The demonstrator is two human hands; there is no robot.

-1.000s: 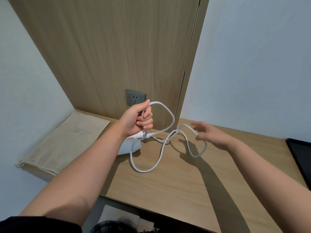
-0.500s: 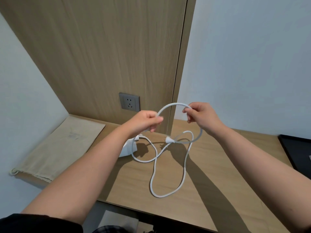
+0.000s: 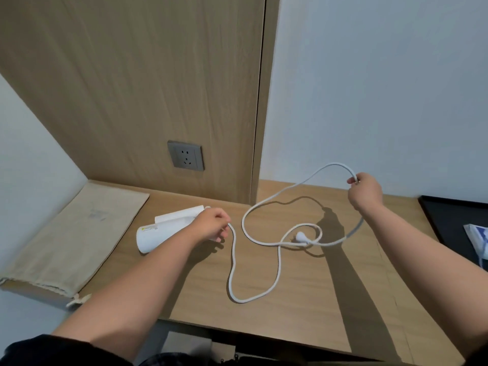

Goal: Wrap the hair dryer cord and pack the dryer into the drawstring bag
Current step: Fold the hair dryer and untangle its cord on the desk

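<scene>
The white hair dryer point(image 3: 169, 228) lies on its side on the wooden desk point(image 3: 303, 307), directly behind and to the outside of the left hand point(image 3: 211, 225), with its folded handle toward the wall. The white cord point(image 3: 278, 262) leaves the dryer at the left hand, runs toward the person in a long loop on the desk, and crosses itself between the two hands. From there it rises in an arc to the right hand point(image 3: 365, 190). The plug point(image 3: 301, 236) rests on the desk inside the crossing, between the hands and below the right one.

Left hand: low at the desk, fingers curled round the cord just beside the dryer. Right hand: raised above the desk, fingertips pinching the top of the lifted arc.

The hands are well apart. Half a second ago they were close together at one raised loop. Since then the left has dropped to the dryer and the right has moved outward.

The beige drawstring bag point(image 3: 79, 233) lies flat on the desk, well outside the left hand. A wall socket point(image 3: 186, 155) sits above the left hand. A black tray point(image 3: 454, 220) lies beyond the right forearm.
</scene>
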